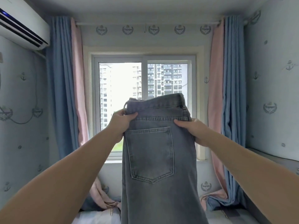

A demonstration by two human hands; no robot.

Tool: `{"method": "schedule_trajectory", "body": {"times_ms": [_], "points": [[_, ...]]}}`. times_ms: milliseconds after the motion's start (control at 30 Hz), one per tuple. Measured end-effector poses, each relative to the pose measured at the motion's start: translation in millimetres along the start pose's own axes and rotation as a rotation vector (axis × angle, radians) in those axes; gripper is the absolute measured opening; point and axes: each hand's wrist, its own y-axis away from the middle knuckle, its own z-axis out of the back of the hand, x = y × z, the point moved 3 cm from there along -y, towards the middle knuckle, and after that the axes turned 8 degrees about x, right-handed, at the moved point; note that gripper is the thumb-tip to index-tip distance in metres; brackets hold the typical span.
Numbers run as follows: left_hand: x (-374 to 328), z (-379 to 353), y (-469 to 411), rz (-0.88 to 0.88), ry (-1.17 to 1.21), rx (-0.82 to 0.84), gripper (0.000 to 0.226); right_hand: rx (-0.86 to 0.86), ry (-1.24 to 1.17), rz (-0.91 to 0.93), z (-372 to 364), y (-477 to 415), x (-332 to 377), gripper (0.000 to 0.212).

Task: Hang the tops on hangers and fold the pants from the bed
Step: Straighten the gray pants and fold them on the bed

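Grey denim jeans [155,159] are held up before the window [144,78], gripped below the waistband by left hand [121,123] and right hand [192,130], legs hanging down.

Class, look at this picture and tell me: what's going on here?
A person holds a pair of grey denim jeans up in front of the sliding glass window. The left hand grips one side just below the waistband, the right hand the other. One back pocket faces the camera, and the legs hang down toward the pale-sheeted bed. Folding is not finished.
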Motion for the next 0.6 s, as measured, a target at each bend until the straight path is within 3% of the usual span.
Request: {"method": "schedule_trajectory", "body": {"times_ms": [100,400,600], "points": [[-14.3,36.6,-6.0,-0.113,-0.181,-0.096,0.006,-0.061,0.099,0.048,-39.5,-9.1,21.3,0.021],[-88.8,108.0,10.1,-0.335,-0.353,-0.210,0.020,-0.280,0.239,0.236,-125.1,-6.9,98.2,0.014],[-136.3,138.1,75.9,-0.419,-0.383,-0.259,0.023,-0.314,0.308,0.304,-172.2,45.3,136.7,0.010]]}}
